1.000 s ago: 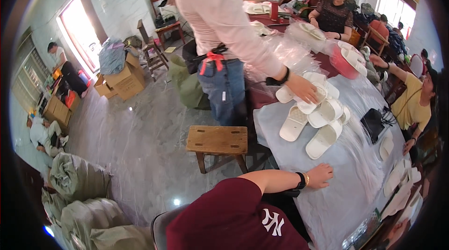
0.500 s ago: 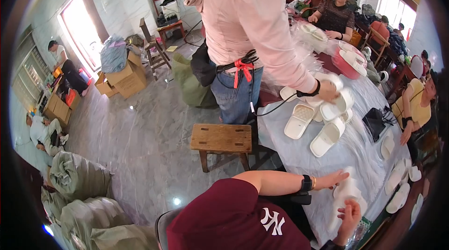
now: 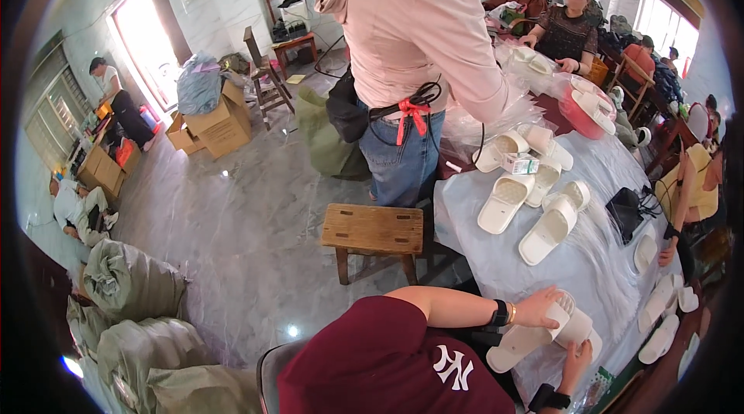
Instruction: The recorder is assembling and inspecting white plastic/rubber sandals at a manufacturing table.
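Observation:
My left hand (image 3: 540, 310), with a black wristband and a gold bracelet above it, curls its fingers over the strap of a white slipper. Just below it, my right hand (image 3: 575, 361) grips the side of the white slippers (image 3: 521, 346), its fingers partly hidden behind them. These slippers lie close together at the near edge of the sheet-covered table. Farther along stand several more white slippers (image 3: 548, 229). A small white-and-green packet (image 3: 521, 163) rests on one of these.
A co-worker in a pink jacket (image 3: 418, 42) stands at the table's far left side, beside a wooden stool (image 3: 372, 228). Another in yellow (image 3: 690, 189) sits at right, near a black pouch (image 3: 624, 212) and more slippers (image 3: 659, 301). Stuffed sacks (image 3: 132, 286) lie at left.
My hands have come down from hovering with spread fingers onto the near slippers. The pink-jacketed co-worker's hand has drawn back from the far slippers, where the small packet now shows.

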The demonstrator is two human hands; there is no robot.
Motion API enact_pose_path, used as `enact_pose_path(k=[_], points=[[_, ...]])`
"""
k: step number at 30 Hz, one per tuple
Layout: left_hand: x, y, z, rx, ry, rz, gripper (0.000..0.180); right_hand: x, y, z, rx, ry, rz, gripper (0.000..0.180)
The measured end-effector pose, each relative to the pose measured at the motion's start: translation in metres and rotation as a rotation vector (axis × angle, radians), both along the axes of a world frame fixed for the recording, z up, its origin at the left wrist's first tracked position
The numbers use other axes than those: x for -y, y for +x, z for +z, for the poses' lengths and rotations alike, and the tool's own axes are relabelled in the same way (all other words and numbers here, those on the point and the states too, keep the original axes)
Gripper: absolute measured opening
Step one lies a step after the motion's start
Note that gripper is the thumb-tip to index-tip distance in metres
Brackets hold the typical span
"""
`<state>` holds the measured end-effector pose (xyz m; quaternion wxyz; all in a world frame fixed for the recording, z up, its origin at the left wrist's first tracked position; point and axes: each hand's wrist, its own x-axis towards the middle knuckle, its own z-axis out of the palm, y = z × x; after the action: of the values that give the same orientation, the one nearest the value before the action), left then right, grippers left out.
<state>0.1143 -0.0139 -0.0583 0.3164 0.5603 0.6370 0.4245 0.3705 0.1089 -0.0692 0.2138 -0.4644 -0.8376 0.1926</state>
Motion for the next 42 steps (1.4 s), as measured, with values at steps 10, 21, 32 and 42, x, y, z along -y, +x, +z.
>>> enact_pose_path(k=[10,21,32,42], points=[[0.012,0.004,-0.004,-0.216,0.148,-0.034,0.098,-0.008,-0.008,0.0,-0.14,-0.146,0.02,0.024],[0.016,-0.007,-0.004,-0.19,0.207,0.015,0.073,0.048,-0.014,0.005,-0.249,-0.334,-0.076,0.026],[0.011,-0.008,-0.002,-0.296,0.247,-0.028,0.066,0.021,-0.001,0.018,-0.015,0.072,0.034,0.041],[-0.021,-0.023,0.014,-0.284,0.275,-0.104,0.069,0.039,0.007,0.065,0.024,-0.093,-0.312,0.038]])
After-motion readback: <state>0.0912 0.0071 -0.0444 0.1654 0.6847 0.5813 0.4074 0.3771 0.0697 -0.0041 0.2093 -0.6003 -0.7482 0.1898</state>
